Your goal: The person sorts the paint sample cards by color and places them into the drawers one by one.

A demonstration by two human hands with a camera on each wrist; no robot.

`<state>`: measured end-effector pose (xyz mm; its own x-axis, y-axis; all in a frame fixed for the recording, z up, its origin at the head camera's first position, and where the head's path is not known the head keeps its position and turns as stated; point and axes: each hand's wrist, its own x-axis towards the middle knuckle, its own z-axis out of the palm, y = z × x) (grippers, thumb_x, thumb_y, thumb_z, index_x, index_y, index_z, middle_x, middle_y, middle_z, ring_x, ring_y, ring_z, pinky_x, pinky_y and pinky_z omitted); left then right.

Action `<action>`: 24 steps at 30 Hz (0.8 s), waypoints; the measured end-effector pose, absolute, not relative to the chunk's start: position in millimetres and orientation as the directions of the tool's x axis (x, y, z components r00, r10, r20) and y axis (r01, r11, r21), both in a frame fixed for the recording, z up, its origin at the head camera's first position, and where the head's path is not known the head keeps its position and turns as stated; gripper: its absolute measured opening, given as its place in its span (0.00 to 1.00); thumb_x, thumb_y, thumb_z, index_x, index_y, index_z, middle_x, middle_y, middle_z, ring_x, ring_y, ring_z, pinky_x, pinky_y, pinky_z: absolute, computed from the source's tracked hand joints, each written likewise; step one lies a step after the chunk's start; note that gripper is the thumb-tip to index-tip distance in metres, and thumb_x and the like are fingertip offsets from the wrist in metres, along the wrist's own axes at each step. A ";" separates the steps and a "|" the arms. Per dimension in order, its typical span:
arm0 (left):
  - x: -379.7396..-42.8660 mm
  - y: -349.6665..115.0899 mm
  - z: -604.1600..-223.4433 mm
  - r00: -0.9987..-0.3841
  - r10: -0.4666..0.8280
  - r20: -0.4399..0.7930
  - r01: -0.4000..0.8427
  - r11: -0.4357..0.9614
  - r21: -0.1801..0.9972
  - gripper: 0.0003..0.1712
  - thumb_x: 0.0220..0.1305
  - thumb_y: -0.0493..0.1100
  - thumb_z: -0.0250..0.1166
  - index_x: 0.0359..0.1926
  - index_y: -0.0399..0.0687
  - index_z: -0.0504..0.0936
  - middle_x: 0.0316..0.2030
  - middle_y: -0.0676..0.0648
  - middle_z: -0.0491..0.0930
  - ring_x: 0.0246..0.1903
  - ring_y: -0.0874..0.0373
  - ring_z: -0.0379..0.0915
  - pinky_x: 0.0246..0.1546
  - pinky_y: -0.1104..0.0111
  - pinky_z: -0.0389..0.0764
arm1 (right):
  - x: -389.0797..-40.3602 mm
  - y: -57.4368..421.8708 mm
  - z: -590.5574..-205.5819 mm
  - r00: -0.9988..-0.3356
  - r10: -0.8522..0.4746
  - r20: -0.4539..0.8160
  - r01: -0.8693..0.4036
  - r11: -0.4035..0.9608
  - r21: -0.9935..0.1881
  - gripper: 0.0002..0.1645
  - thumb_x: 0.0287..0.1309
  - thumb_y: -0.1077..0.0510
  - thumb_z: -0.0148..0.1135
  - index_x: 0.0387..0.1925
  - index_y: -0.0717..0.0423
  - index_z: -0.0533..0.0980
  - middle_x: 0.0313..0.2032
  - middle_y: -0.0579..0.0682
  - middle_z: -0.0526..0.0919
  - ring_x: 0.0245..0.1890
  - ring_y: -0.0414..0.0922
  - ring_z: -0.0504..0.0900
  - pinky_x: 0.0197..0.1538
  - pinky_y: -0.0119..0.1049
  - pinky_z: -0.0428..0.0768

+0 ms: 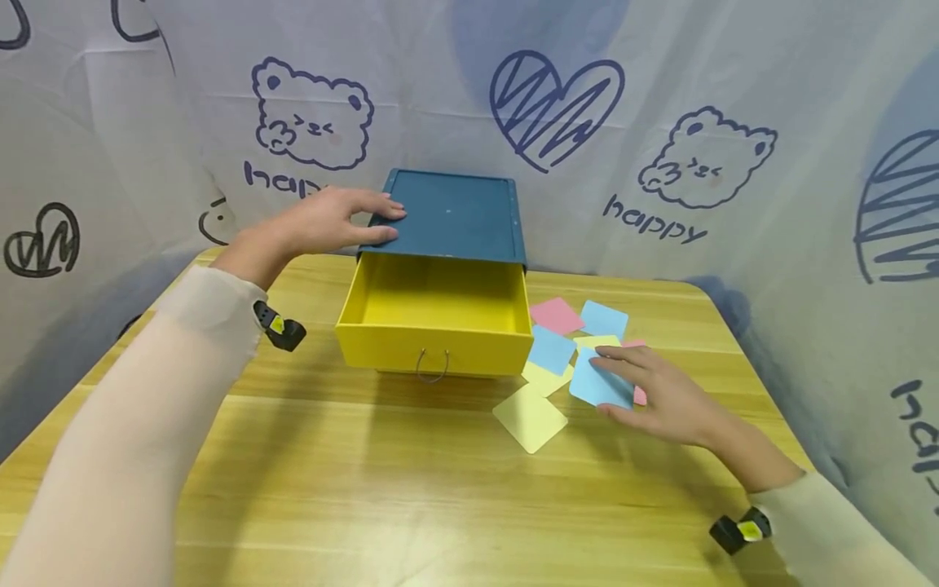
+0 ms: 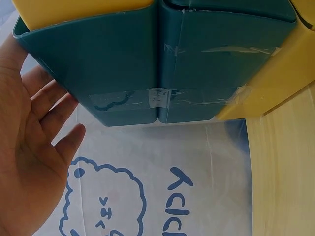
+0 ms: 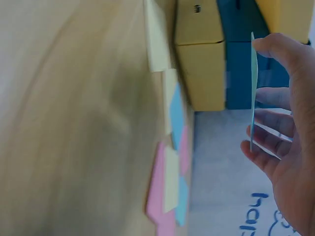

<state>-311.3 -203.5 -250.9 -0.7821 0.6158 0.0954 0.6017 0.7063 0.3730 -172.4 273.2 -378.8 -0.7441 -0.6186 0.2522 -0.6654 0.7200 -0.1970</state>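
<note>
My left hand (image 1: 330, 222) rests on the left edge of the dark teal top of a drawer box (image 1: 451, 214), its fingers fairly straight. The yellow upper drawer (image 1: 433, 349) is pulled out towards me, with a small loop handle on its front. On the right, my right hand (image 1: 663, 399) holds a square blue paper card (image 1: 597, 383) with rounded corners between thumb and fingers. In the right wrist view the blue card (image 3: 254, 93) stands edge-on, raised off the table.
Beside the drawer box lie scattered cards: a pink card (image 1: 556, 315), blue cards (image 1: 605, 319) and a pale yellow card (image 1: 531, 417) nearest me. All lie on a wooden table (image 1: 352, 489). A white cloth (image 1: 447, 90) with drawn bears and hearts hangs behind.
</note>
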 end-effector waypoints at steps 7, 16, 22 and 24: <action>-309.7 -203.7 -251.8 -0.789 0.607 0.091 0.591 0.712 0.378 0.34 0.69 0.62 0.57 0.69 0.53 0.70 0.73 0.45 0.58 0.72 0.45 0.50 0.69 0.47 0.55 | -173.7 263.5 -353.6 -0.691 -0.626 0.360 -0.714 0.670 -0.205 0.37 0.52 0.52 0.73 0.64 0.52 0.73 0.64 0.54 0.71 0.62 0.58 0.69 0.53 0.57 0.74; -307.8 -202.7 -251.7 -0.787 0.610 0.095 0.597 0.713 0.369 0.33 0.70 0.61 0.57 0.69 0.52 0.71 0.72 0.44 0.58 0.71 0.45 0.51 0.68 0.47 0.56 | -173.8 245.9 -313.2 -0.605 -0.634 0.482 -0.778 0.599 -0.189 0.39 0.45 0.56 0.75 0.63 0.53 0.74 0.62 0.53 0.73 0.57 0.52 0.73 0.41 0.43 0.80; -305.7 -202.1 -251.3 -0.790 0.606 0.096 0.593 0.714 0.371 0.32 0.70 0.60 0.57 0.69 0.51 0.71 0.72 0.43 0.59 0.72 0.44 0.51 0.68 0.47 0.56 | -179.6 224.3 -287.4 -0.539 -0.677 0.501 -0.833 0.518 -0.197 0.36 0.52 0.52 0.72 0.64 0.53 0.74 0.63 0.52 0.73 0.59 0.52 0.71 0.51 0.45 0.76; -305.0 -201.6 -251.4 -0.791 0.605 0.095 0.591 0.713 0.377 0.33 0.70 0.60 0.57 0.69 0.51 0.71 0.72 0.43 0.58 0.72 0.44 0.51 0.68 0.47 0.56 | -182.3 214.7 -280.5 -0.515 -0.699 0.497 -0.849 0.496 -0.182 0.36 0.54 0.49 0.70 0.64 0.53 0.73 0.64 0.51 0.72 0.61 0.51 0.71 0.56 0.47 0.73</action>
